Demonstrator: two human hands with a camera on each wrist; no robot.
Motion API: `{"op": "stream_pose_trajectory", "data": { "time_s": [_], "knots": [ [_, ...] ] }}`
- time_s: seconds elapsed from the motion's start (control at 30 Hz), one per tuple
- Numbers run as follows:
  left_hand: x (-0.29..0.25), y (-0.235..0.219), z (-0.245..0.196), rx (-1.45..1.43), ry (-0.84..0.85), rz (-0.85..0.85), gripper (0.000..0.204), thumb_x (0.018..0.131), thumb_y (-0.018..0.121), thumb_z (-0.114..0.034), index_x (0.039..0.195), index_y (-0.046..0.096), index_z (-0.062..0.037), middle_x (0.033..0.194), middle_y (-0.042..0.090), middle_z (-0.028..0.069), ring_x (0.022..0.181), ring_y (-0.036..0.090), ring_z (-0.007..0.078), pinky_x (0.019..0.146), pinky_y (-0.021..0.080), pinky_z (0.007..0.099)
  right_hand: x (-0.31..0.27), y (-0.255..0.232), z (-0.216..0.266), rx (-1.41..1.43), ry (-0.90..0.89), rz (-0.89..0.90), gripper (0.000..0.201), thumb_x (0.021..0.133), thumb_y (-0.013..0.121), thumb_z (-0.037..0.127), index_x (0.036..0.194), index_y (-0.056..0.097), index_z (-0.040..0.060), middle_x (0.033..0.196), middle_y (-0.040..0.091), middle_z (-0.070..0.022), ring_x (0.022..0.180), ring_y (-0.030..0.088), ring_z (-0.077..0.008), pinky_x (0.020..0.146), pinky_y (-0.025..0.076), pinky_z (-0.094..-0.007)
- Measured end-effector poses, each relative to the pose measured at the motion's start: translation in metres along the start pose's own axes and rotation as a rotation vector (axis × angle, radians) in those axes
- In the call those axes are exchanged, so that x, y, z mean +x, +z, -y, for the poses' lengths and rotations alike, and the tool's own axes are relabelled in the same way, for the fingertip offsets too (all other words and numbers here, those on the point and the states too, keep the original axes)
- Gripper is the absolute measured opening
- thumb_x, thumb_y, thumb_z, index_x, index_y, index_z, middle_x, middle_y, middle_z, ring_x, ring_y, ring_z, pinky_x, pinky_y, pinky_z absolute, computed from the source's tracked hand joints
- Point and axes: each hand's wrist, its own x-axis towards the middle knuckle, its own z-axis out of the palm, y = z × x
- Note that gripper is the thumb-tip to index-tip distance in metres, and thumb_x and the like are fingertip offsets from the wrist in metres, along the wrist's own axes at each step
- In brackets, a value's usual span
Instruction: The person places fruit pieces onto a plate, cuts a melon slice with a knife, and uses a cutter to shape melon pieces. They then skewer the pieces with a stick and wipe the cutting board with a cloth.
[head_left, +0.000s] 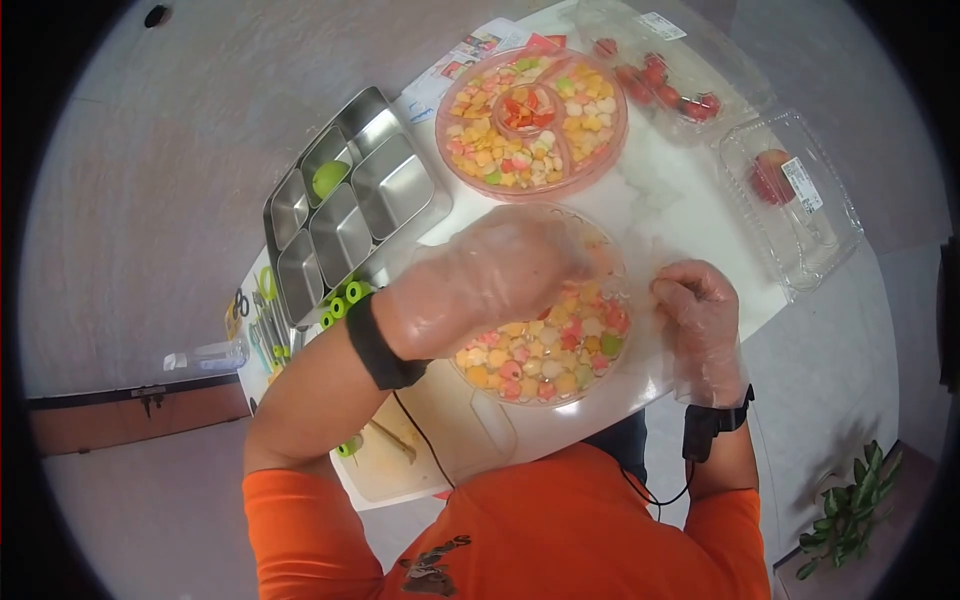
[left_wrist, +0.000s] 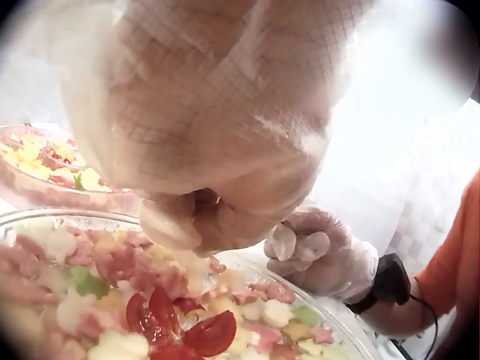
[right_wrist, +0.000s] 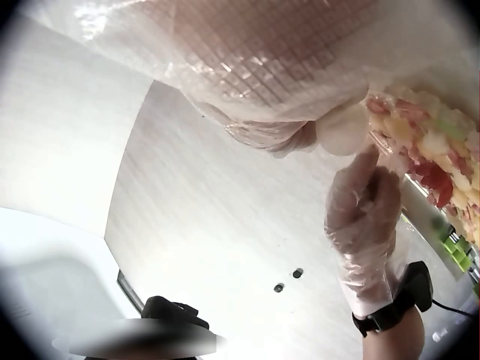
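Gloved in clear plastic, the left hand (head_left: 490, 270) is over a round clear dish (head_left: 590, 385) of fruit pieces, its fingers curled down. In the left wrist view its curled fingertips (left_wrist: 176, 225) hover just above the pieces; no item shows in them. Cut red tomato wedges (left_wrist: 210, 334) lie among pink, white and yellow shapes below. To the dish's right, the gloved right hand (head_left: 700, 320) has curled fingers, thumb against the forefinger, with nothing visible held. The left hand covers the dish's upper left part in the head view.
A second, divided dish (head_left: 613, 150) of fruit stands behind. Steel compartment tray (head_left: 443, 205) with a green fruit (head_left: 328, 179) is at left, cutting board (head_left: 450, 470) at front left. Clear boxes of red fruit (head_left: 655, 72) and an apple (head_left: 772, 177) are at right.
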Motion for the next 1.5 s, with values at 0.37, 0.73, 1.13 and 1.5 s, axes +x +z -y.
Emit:
{"op": "stream_pose_trajectory", "data": {
  "time_s": [0.37, 0.73, 1.13, 1.5],
  "knots": [
    [-0.176, -0.027, -0.050, -0.140, -0.498, -0.145, 0.027, 0.077, 0.077, -0.009, 0.104, 0.076, -0.0096, 0.084, 0.068, 0.0127, 0.083, 0.066, 0.0349, 0.074, 0.053, 0.0448, -0.014, 0.014, 0.010, -0.339, -0.149, 0.200, 0.011, 0.090, 0.068, -0.004, 0.100, 0.071, -0.0011, 0.091, 0.068, -0.0023, 0.082, 0.062, -0.0094, 0.076, 0.051, -0.0245],
    [-0.257, 0.029, -0.094, -0.278, -0.864, 0.151, 0.043, 0.081, 0.075, -0.028, 0.121, 0.070, -0.0108, 0.103, 0.070, 0.0135, 0.097, 0.067, 0.0347, 0.083, 0.054, 0.0440, -0.064, 0.034, 0.003, -0.477, -0.239, 0.168, 0.013, 0.086, 0.067, -0.010, 0.094, 0.070, -0.0003, 0.090, 0.063, -0.0001, 0.082, 0.058, -0.0096, 0.077, 0.047, -0.0238],
    [-0.261, 0.090, -0.109, -0.137, -0.892, -0.071, 0.021, 0.082, 0.066, -0.014, 0.101, 0.073, -0.0096, 0.092, 0.073, 0.0133, 0.089, 0.070, 0.0360, 0.078, 0.056, 0.0467, -0.099, 0.068, 0.001, -0.569, -0.319, 0.284, 0.014, 0.082, 0.071, -0.010, 0.091, 0.069, 0.0002, 0.088, 0.063, -0.0001, 0.080, 0.058, -0.0092, 0.076, 0.047, -0.0243],
    [-0.257, 0.093, -0.122, -0.105, -0.746, -0.327, 0.014, 0.079, 0.065, -0.009, 0.093, 0.069, -0.0095, 0.090, 0.069, 0.0136, 0.085, 0.068, 0.0378, 0.074, 0.055, 0.0494, -0.122, 0.111, 0.008, -0.801, -0.559, 0.683, 0.005, 0.082, 0.072, 0.003, 0.086, 0.069, 0.0048, 0.081, 0.066, -0.0103, 0.074, 0.063, -0.0279, 0.068, 0.052, -0.0362]
  ]
}}
